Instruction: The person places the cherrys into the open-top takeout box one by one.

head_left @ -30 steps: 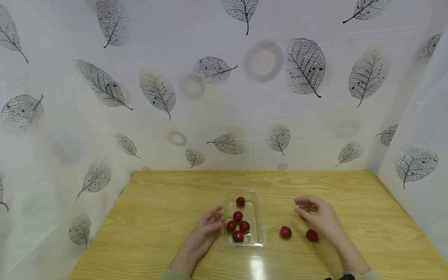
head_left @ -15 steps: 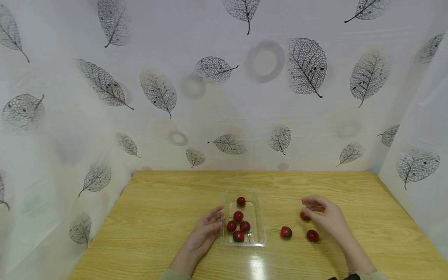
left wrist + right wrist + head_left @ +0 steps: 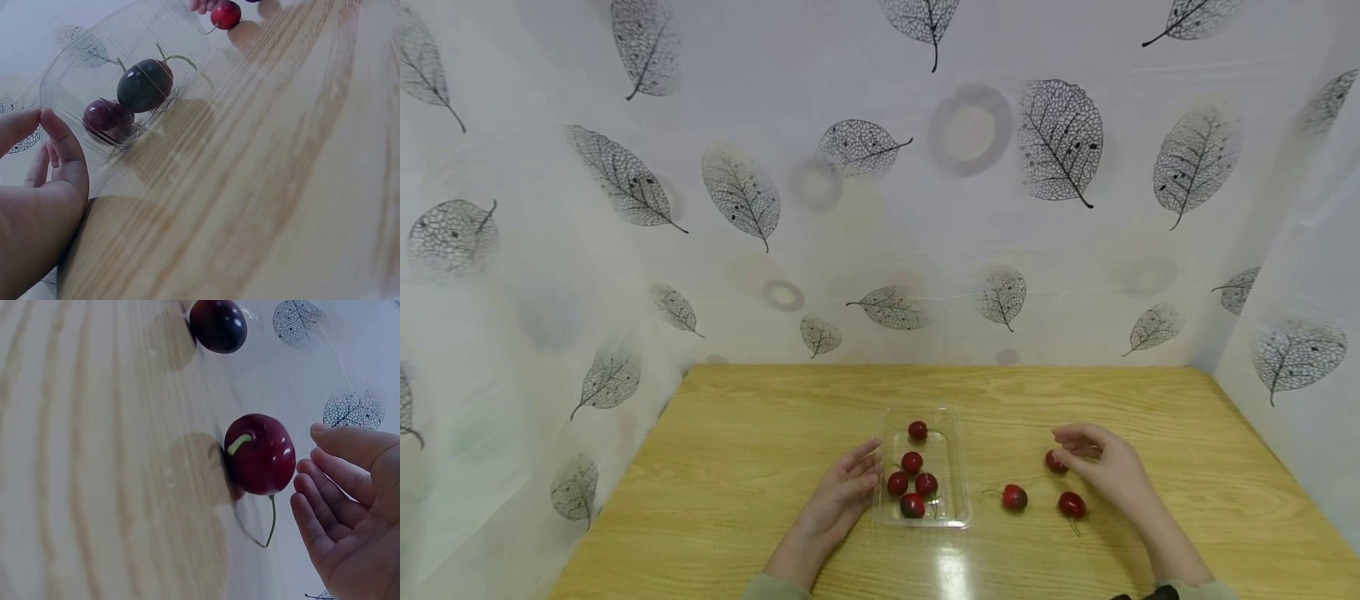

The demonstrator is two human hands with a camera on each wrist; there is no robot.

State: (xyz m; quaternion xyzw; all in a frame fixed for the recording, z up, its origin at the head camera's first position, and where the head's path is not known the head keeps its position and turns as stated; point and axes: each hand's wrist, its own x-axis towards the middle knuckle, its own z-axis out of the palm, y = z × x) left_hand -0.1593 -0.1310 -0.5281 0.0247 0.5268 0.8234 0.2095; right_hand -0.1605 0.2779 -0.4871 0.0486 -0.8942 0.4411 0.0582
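Note:
My left hand [image 3: 842, 500] lies at the left side of a clear plastic tray [image 3: 953, 524], its fingertips touching the wall; the left wrist view shows them at the tray's corner. Several dark red cherries with green stems sit inside, one cherry [image 3: 917, 431] apart at the far end. My right hand [image 3: 1108, 467] is to the right, fingers loosely bent and parted, with a cherry [image 3: 1056, 461] beside the thumb tip and partly covered. Two more, a stemmed cherry [image 3: 1014, 497] and another cherry [image 3: 1072, 505], lie nearer me. In the right wrist view, a gap separates the fingers from the large cherry [image 3: 259, 453].
Everything rests on a light wood-grain table [image 3: 760, 408]. Behind and at both sides hangs a whitish sheet [image 3: 880, 233] printed with dark leaf skeletons. A bright reflection lies on the tabletop in front of the tray.
My right hand has shifted a little to the right, and a cherry formerly out of sight now shows by its thumb. The left hand and the tray hold their places.

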